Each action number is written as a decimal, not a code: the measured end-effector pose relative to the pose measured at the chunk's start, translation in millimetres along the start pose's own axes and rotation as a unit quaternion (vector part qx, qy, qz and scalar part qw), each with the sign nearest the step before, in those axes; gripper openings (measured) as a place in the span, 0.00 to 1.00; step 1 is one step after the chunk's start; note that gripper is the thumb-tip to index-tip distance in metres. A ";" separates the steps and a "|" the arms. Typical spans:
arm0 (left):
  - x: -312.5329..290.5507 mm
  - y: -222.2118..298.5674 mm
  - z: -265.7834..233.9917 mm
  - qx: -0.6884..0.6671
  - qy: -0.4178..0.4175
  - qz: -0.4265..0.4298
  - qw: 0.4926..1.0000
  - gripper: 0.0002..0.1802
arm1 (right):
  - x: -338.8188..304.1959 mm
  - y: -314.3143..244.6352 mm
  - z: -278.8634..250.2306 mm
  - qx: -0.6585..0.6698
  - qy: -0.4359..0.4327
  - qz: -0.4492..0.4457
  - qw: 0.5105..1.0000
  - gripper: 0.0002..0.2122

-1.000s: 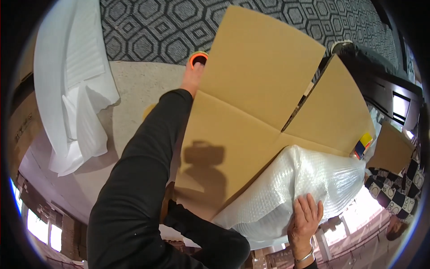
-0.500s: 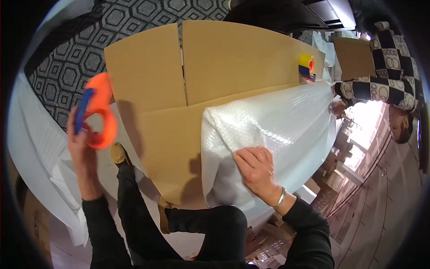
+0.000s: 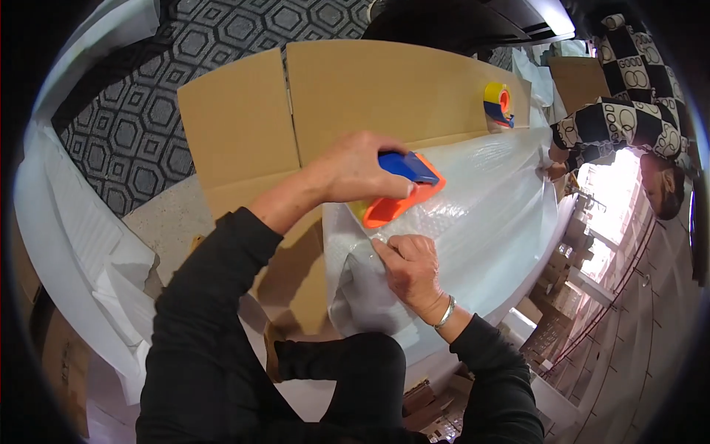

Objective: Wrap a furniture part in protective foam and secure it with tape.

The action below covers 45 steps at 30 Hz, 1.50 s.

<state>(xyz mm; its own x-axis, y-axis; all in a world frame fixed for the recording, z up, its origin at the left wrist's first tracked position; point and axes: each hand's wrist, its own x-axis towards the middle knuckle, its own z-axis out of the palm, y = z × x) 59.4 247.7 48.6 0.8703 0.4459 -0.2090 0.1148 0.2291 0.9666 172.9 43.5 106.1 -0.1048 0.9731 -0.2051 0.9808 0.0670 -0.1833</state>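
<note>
My left hand (image 3: 355, 166) is wrapped round an orange and blue tape dispenser (image 3: 407, 200), held just over the bubble wrap. A sheet of clear bubble wrap (image 3: 481, 214) lies bulging across a brown cardboard sheet (image 3: 370, 89), with a folded edge toward me. My right hand (image 3: 413, 270) pinches that edge, a little nearer to me than the dispenser. Whether tape touches the wrap is hidden by the dispenser and my fingers. Another dispenser, yellow and blue (image 3: 499, 103), stands on the cardboard at the far right.
At the far right a co-worker in a checked sleeve (image 3: 603, 122) has hands at the wrap's far end. White foam sheeting (image 3: 81, 274) is heaped at the left. Dark patterned carpet (image 3: 133, 111) lies beyond the cardboard. My bent knee (image 3: 373, 362) is close to the wrap.
My left hand has swung from the far left over to the wrap, bringing the orange tape dispenser beside my right hand. My right hand stays on the wrap's edge.
</note>
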 end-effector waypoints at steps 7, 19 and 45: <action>-96.9 -54.2 -27.5 -0.022 0.030 0.029 0.999 0.34 | -4.7 0.5 -2.7 0.019 0.005 0.012 1.000 0.16; -260.9 -137.7 10.1 -0.138 0.116 -0.134 0.974 0.37 | -26.3 -103.4 11.1 0.163 0.034 0.194 0.967 0.17; -231.6 -160.8 158.0 -0.282 0.148 -0.121 0.940 0.35 | -34.0 -111.0 48.2 0.035 0.122 0.413 0.902 0.08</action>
<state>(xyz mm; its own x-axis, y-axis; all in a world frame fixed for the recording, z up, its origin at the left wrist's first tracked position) -84.8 -29.1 -35.0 0.6707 0.5239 -0.5251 -0.0532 0.7401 0.6704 59.6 -7.6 87.1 0.7043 0.7049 -0.0841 0.6942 -0.7086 -0.1262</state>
